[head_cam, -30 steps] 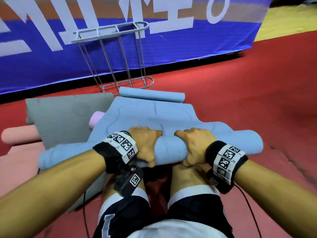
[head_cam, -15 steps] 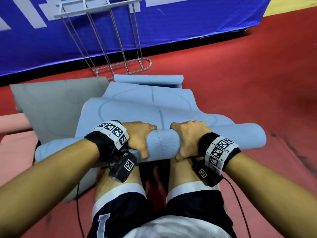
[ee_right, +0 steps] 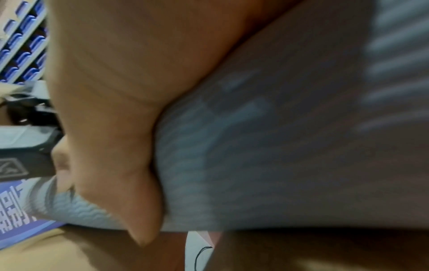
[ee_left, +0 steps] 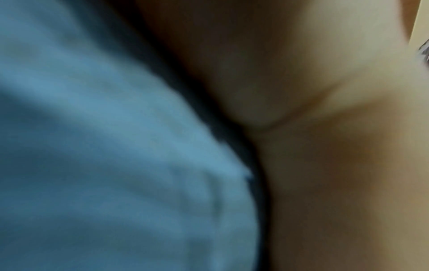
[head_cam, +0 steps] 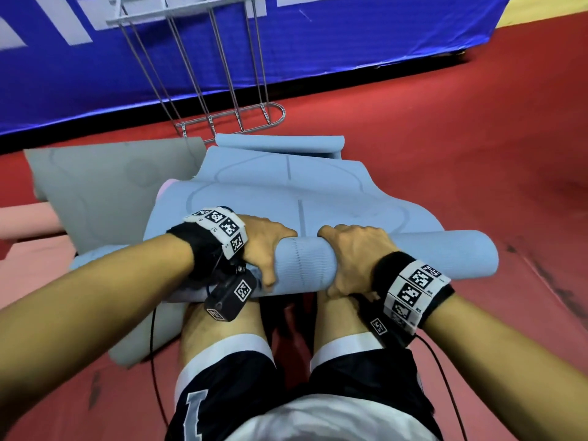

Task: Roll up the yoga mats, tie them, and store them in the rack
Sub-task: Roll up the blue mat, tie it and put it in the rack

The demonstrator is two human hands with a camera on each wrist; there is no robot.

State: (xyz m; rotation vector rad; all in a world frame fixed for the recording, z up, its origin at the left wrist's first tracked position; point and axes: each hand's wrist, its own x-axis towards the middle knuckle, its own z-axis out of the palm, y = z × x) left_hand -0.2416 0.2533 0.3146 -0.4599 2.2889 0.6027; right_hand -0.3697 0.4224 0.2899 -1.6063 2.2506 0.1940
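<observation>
A light blue yoga mat (head_cam: 305,265) lies half rolled across my knees, its flat part (head_cam: 280,186) stretching away toward the rack, its far end curled. My left hand (head_cam: 264,246) grips the roll left of centre, fingers over the top and thumb at the near side. My right hand (head_cam: 353,253) grips it right of centre in the same way. In the left wrist view the blue mat (ee_left: 104,146) is a blur against my palm (ee_left: 325,128). The right wrist view shows my right hand (ee_right: 120,128) pressed on the ribbed mat (ee_right: 255,155). The metal wire rack (head_cam: 229,119) stands beyond.
A grey mat (head_cam: 105,186) lies unrolled to the left, with a pink mat (head_cam: 25,221) beneath it. A blue banner (head_cam: 318,43) closes off the back. Red floor (head_cam: 445,154) spreads to the right. My knees (head_cam: 222,319) are just under the roll.
The roll has turned further away from me under both hands, and less flat mat lies ahead. My head has moved forward, so the rack's top sits higher in view.
</observation>
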